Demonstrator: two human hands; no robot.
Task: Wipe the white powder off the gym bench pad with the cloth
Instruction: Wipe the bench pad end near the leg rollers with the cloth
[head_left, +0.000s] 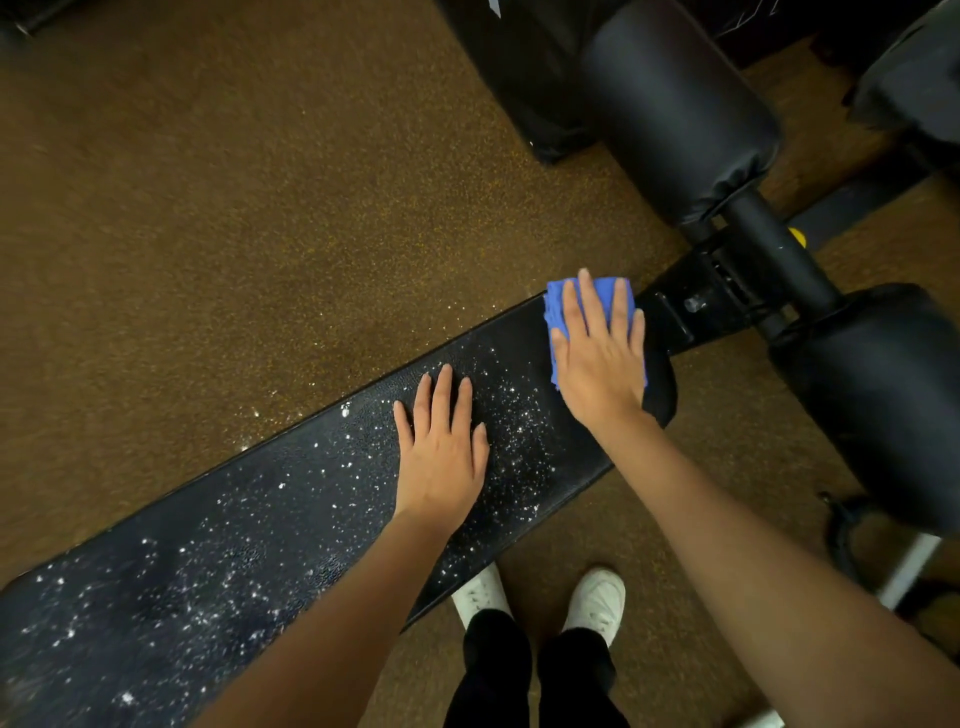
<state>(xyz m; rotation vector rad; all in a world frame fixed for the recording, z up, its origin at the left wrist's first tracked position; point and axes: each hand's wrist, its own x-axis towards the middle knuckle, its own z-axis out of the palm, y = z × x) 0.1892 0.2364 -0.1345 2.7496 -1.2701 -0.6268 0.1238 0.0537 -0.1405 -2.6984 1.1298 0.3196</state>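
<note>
Floor (218, 218): we see brown speckled rubber.
Roller pads (675, 114): we see black padded cylinders on a black bar (779, 254).
Shoes (595, 597): we see white, on the floor.
Trousers (498, 670): we see black.

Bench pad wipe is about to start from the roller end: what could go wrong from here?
1. The left hand lies flat on the white powder, right in the path of the cloth; it may smear powder or block the stroke.
2. Powder covers the bench pad up to its edges, and specks already lie on the floor; sweeping sideways would likely push more off.
3. The right hand covers most of the small folded cloth, so strokes may miss strips.
</note>
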